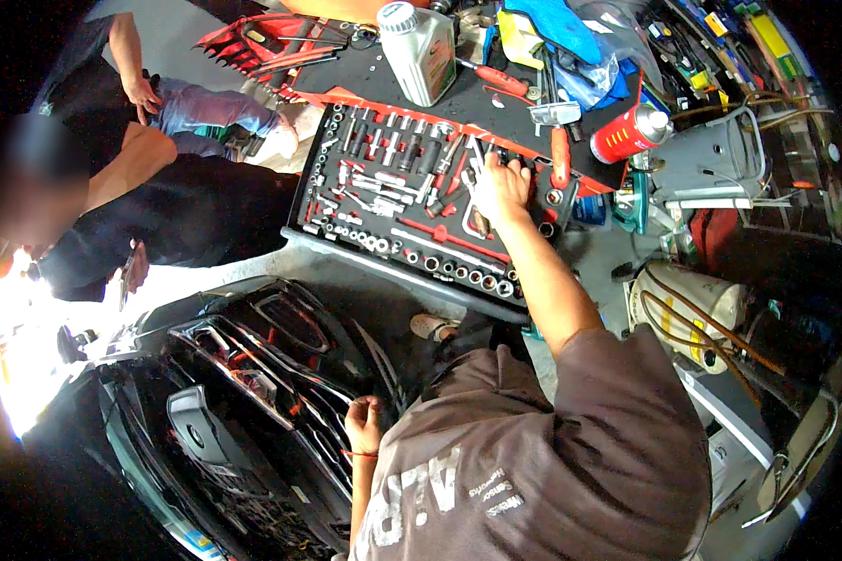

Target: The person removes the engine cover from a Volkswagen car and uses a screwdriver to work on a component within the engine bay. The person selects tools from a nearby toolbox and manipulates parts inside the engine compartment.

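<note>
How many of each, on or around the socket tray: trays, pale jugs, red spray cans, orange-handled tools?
Socket tray, under the right hand: 1
Pale jug: 1
Red spray can: 1
Orange-handled tools: 2
Total: 5

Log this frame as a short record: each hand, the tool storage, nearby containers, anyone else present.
right hand: reaching over the right part of the tool drawer; grip unclear
left hand: fingers curled, near black car parts; contents not visible
tool drawer: open, large sockets along its near edge
containers: grey jug, red aerosol can
other people: at least one person, left, dark clothing
</note>
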`<act>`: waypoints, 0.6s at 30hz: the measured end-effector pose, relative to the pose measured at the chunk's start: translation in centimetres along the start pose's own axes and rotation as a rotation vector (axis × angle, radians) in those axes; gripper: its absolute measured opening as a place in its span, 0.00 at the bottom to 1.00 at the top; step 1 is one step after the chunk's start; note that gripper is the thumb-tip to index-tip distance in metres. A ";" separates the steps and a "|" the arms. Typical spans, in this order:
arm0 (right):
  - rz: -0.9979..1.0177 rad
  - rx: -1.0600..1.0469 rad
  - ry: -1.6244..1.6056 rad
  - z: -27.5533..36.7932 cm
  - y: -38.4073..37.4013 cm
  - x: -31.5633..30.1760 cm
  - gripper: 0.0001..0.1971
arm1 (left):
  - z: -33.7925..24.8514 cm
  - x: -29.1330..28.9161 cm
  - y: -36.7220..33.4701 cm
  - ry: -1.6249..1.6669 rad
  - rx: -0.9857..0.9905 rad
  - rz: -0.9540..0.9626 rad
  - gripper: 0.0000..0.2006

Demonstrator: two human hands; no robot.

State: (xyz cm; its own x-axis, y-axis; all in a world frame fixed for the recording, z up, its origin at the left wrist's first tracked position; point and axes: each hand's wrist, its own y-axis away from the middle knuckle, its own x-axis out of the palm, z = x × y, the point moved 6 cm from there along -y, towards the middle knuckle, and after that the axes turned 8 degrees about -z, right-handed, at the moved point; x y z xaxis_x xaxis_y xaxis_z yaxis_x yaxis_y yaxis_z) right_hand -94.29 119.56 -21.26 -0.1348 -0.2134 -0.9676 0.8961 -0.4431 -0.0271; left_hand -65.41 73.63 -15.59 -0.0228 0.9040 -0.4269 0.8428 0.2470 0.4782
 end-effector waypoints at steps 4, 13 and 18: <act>0.136 -0.030 -0.134 -0.4 2.5 -0.3 0.14 | 0.3 0.3 -0.3 0.053 -0.101 0.010 0.05; 0.650 -0.478 -0.927 12.8 22.6 -6.0 0.18 | -11.4 6.3 -3.3 0.826 -0.333 -0.014 0.20; 0.919 -0.714 -0.968 15.8 22.1 -5.9 0.16 | -7.7 -2.0 -7.7 1.121 -0.303 -0.375 0.21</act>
State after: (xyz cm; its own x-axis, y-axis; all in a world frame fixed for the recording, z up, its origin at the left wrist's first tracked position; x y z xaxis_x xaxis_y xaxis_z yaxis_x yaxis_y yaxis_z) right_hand -80.30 97.30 -12.15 0.6064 -0.7722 -0.1896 0.7938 0.6016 0.0890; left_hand -75.95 72.58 -12.46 -0.8152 0.5223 0.2504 0.5282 0.4928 0.6916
